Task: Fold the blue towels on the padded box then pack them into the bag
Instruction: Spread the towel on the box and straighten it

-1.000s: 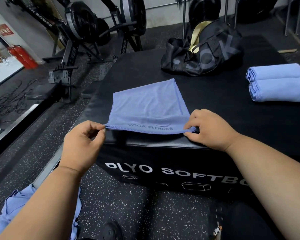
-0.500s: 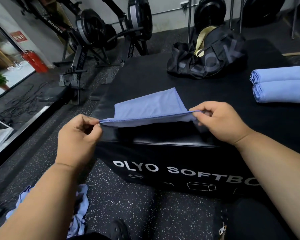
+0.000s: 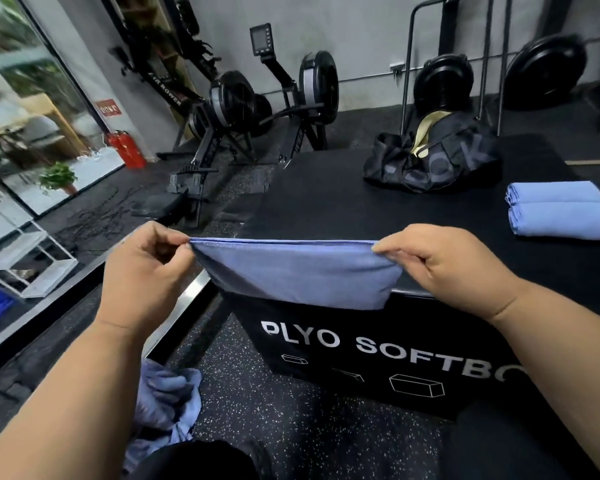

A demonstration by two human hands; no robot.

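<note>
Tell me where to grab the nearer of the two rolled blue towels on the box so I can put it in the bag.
Grip the nearer rolled towel around its middle, coming down from above. It lies on its side on the padded box, touching the second roll behind it, so a grip around the roll would likely keep it from unrolling. The bag sits behind and left.

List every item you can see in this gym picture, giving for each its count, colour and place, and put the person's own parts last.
held towel: 1, blue, hanging between both hands
folded towels: 2, blue, right on box top
padded box: 1, black, centre
bag: 1, black, far on box
loose cloth: 1 heap, blue, floor near left
rowing machines: 2, black, behind
fire extinguisher: 1, red, left wall
left hand: pinches towel corner
right hand: pinches other corner
</note>
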